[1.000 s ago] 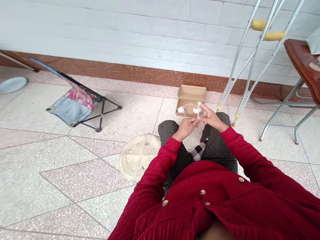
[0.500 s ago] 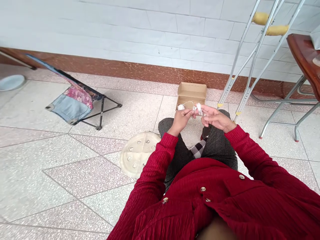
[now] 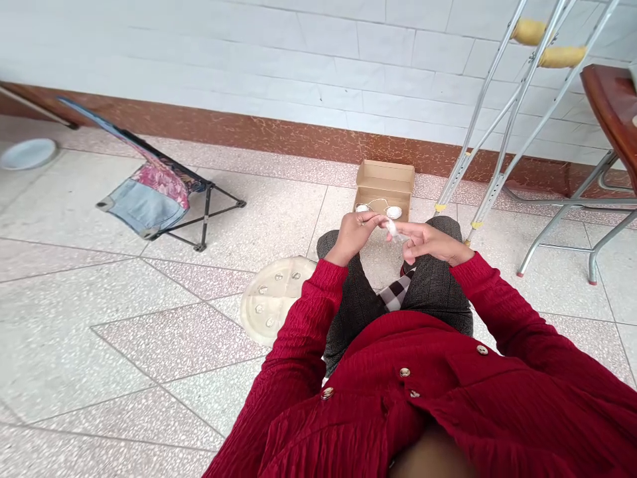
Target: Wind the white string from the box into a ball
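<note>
White yarn (image 3: 393, 230), its strands blurred together, is wrapped around the outstretched fingertips of my right hand (image 3: 428, 241); the thumb and lower fingers of that hand are bent beneath. Close against it, my left hand (image 3: 354, 234) pinches at the yarn with thumb and fingertips, and the exact strand in the pinch is too small to make out. Just beyond both hands, an open cardboard box (image 3: 385, 174) stands on the floor. Inside are two white balls of yarn, one at the left (image 3: 362, 208) and one at the right (image 3: 393, 212), with a thin strand arching between them.
Metal crutches (image 3: 497, 159) with yellow pads lean on the wall at right, beside a brown-seated chair (image 3: 610, 113). A folding stool (image 3: 149, 202) stands to the left, and a round beige cover (image 3: 263, 299) lies near my left knee. A pale basin (image 3: 28, 154) sits far left.
The yarn around my right fingertips has shifted, and both hands have turned slightly. The right ball in the box has come into sight from behind the hands. The view has tilted a little.
</note>
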Available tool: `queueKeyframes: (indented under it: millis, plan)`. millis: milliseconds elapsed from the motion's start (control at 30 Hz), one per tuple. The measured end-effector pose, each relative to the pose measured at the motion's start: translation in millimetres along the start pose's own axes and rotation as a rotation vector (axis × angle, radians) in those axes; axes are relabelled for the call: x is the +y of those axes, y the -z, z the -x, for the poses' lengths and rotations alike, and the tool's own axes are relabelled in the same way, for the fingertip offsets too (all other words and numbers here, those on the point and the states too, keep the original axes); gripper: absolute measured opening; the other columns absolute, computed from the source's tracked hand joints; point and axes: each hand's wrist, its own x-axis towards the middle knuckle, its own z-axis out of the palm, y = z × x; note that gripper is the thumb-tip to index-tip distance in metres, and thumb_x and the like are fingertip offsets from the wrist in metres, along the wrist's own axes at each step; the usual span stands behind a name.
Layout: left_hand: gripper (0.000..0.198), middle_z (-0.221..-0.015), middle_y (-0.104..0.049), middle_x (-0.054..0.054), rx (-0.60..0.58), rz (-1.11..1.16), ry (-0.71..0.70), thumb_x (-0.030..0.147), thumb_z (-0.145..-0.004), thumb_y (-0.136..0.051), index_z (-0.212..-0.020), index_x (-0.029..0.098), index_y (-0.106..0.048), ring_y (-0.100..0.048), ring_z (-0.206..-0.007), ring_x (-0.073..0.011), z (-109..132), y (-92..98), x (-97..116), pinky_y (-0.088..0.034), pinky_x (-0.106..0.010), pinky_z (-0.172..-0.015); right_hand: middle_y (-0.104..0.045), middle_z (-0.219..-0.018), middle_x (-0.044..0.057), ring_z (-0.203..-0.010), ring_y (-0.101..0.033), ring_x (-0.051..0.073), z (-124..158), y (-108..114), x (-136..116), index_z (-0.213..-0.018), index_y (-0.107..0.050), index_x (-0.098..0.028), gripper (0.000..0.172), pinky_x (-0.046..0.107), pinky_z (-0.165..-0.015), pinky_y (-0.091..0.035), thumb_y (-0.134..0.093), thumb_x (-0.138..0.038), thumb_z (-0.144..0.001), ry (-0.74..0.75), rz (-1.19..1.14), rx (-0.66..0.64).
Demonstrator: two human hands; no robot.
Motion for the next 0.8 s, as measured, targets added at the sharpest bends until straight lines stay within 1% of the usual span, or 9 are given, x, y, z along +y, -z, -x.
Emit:
queueKeyframes:
  millis: [100,167,233,333,433,533,633,733,800]
  plan:
    - [0.04,-0.076,-0.075,-0.003,-0.092,0.077,0.017,0.047,-0.094,-0.059,-0.073,0.016,-0.074,-0.065,-0.074,-0.017,7,-16.2,-6,-0.048,-0.029,-0.078,-0.048,-0.157,0.01,-0.071,-0.063,0.008,-4,2,-15,-0.154,-0.048,-0.035,0.074,0.029,-0.069,-0.058,-0.077,-0.028,-0.086,0.149,-0.053,0.067]
    - [0.038,-0.072,-0.072,-0.002,-0.16,0.06,0.03,0.044,-0.093,-0.06,-0.071,0.016,-0.074,-0.062,-0.069,-0.0152,14,-24.6,-4,-0.046,-0.028,-0.073,-0.042,-0.161,0.009,-0.076,-0.065,0.009,-11,10,-15,-0.158,-0.041,-0.039,0.084,0.03,-0.072,-0.059,-0.078,-0.026,-0.083,0.16,0.018,0.155]
    - [0.036,-0.069,-0.071,-0.001,-0.195,0.014,0.039,0.041,-0.093,-0.061,-0.07,0.016,-0.073,-0.06,-0.065,-0.0139,19,-25.9,0,-0.044,-0.027,-0.068,-0.04,-0.164,0.009,-0.075,-0.064,0.009,-16,20,-7,-0.161,-0.036,-0.038,0.094,0.029,-0.072,-0.058,-0.08,-0.023,-0.078,0.109,0.152,0.25]
    - [0.034,-0.071,-0.071,-0.001,-0.169,-0.037,0.019,0.038,-0.093,-0.06,-0.071,0.017,-0.074,-0.061,-0.067,-0.0142,21,-14.3,8,-0.045,-0.027,-0.07,-0.044,-0.161,0.012,-0.068,-0.06,0.008,-19,28,15,-0.163,-0.034,-0.032,0.102,0.029,-0.069,-0.056,-0.079,-0.019,-0.073,-0.028,0.366,0.332]
    - [0.032,-0.075,-0.074,-0.002,-0.085,-0.05,0.004,0.037,-0.092,-0.06,-0.071,0.017,-0.073,-0.065,-0.074,-0.0164,15,2.7,12,-0.048,-0.028,-0.074,-0.057,-0.148,0.014,-0.066,-0.059,0.009,-15,23,32,-0.163,-0.036,-0.025,0.099,0.029,-0.068,-0.054,-0.077,-0.019,-0.073,-0.127,0.452,0.276]
    - [0.03,-0.078,-0.076,-0.003,-0.008,-0.087,-0.006,0.036,-0.091,-0.062,-0.071,0.018,-0.074,-0.067,-0.078,-0.0181,7,12.4,14,-0.049,-0.03,-0.079,-0.062,-0.138,0.01,-0.066,-0.06,0.008,-10,12,32,-0.161,-0.04,-0.027,0.094,0.028,-0.067,-0.054,-0.078,-0.021,-0.074,-0.146,0.344,0.171]
    - [0.03,-0.08,-0.077,-0.003,0.04,-0.051,-0.017,0.039,-0.091,-0.063,-0.073,0.018,-0.076,-0.069,-0.081,-0.0193,1,11.6,17,-0.051,-0.031,-0.083,-0.062,-0.132,0.008,-0.071,-0.063,0.009,-5,4,12,-0.153,-0.05,-0.028,0.082,0.027,-0.069,-0.056,-0.081,-0.023,-0.077,-0.109,0.14,0.063]
    - [0.034,-0.08,-0.077,-0.004,0.094,0.056,-0.008,0.044,-0.092,-0.064,-0.075,0.018,-0.076,-0.07,-0.081,-0.0196,0,5.3,20,-0.052,-0.031,-0.083,-0.062,-0.127,0.007,-0.072,-0.061,0.008,-3,-2,-12,-0.139,-0.062,-0.025,0.061,0.026,-0.069,-0.055,-0.08,-0.026,-0.082,0.027,-0.04,0.022]
    - [0.037,-0.08,-0.077,-0.004,0.111,0.122,-0.002,0.048,-0.093,-0.064,-0.076,0.018,-0.076,-0.07,-0.081,-0.0192,1,0.9,23,-0.053,-0.031,-0.083,-0.062,-0.127,0.007,-0.072,-0.06,0.008,-4,-6,-24,-0.136,-0.064,-0.023,0.057,0.025,-0.067,-0.054,-0.08,-0.027,-0.082,0.118,-0.121,0.016]
